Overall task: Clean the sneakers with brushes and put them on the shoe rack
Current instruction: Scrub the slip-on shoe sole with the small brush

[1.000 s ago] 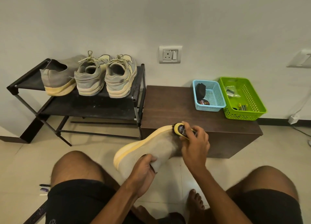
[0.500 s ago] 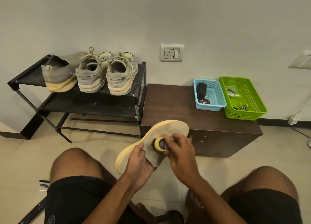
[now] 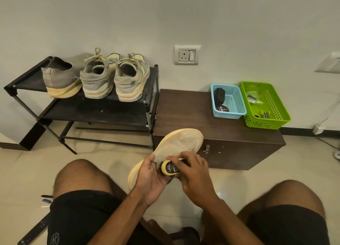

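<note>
Brush (image 3: pixel 168 168) slid from the sneaker (image 3: pixel 176 145) toe down to heel.

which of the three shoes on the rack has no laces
The plain grey slip-on sneaker with the yellow sole, leftmost on the black shoe rack; the other two show tied laces.

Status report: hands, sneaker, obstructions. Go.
Left hand grips sneaker at heel end. Right hand holds yellow brush against its upper. Three sneakers on shoe rack. Nothing in the way.
</note>
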